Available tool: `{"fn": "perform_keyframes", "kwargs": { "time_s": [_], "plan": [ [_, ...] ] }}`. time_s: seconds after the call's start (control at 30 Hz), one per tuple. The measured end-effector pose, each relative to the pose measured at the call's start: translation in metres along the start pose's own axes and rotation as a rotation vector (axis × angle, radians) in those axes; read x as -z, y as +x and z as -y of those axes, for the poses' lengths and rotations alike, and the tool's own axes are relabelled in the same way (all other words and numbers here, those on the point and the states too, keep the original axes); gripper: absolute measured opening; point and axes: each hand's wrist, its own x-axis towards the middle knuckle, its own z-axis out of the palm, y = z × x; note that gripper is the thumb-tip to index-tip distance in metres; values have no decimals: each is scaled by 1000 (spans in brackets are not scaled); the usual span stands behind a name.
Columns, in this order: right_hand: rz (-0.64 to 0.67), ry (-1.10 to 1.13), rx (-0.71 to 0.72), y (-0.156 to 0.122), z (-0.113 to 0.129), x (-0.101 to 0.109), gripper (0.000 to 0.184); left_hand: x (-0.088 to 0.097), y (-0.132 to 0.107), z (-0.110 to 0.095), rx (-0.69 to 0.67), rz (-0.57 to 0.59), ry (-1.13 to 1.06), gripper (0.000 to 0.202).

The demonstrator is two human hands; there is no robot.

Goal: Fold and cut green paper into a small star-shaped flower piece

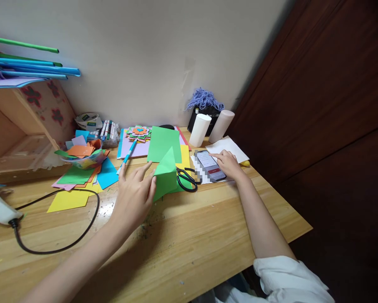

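The folded green paper [165, 174] stands on the desk [189, 235] beside the scissors [186, 179], pinched by the left hand [135, 195]. The right hand [228, 163] (index finger out, gripping nothing) taps the phone [210, 165].

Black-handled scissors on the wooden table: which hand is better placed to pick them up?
Probably the right hand: it only touches the dark smartphone screen beside the black-handled scissors, while the left hand holds the folded green paper sheet.

green folded paper [165, 176], black scissors [186, 179], blue pen [128, 155], yellow sheet [67, 200], lilac yarn [204, 100].
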Motion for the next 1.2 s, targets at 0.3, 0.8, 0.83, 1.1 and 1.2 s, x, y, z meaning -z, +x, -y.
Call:
{"fn": "perform_keyframes", "kwargs": {
  "time_s": [0.3, 0.8, 0.83, 1.1, 1.2],
  "plan": [
    [6, 25, -14, -1, 0, 4, 39, 0, 0, 1, -1, -4, 14, 31],
    [35, 38, -46, -2, 0, 8, 40, 0, 0, 1, 0, 1, 2, 31],
    [29, 46, -40, -3, -3, 10, 39, 0, 0, 1, -1, 0, 1, 31],
    [220, 174, 47, -13, -23, 23, 34, 1, 0, 0, 4, 9, -3, 31],
    [229, 180, 39, -14, -23, 25, 35, 1, 0, 0, 1, -1, -12, 30]
  ]
}}
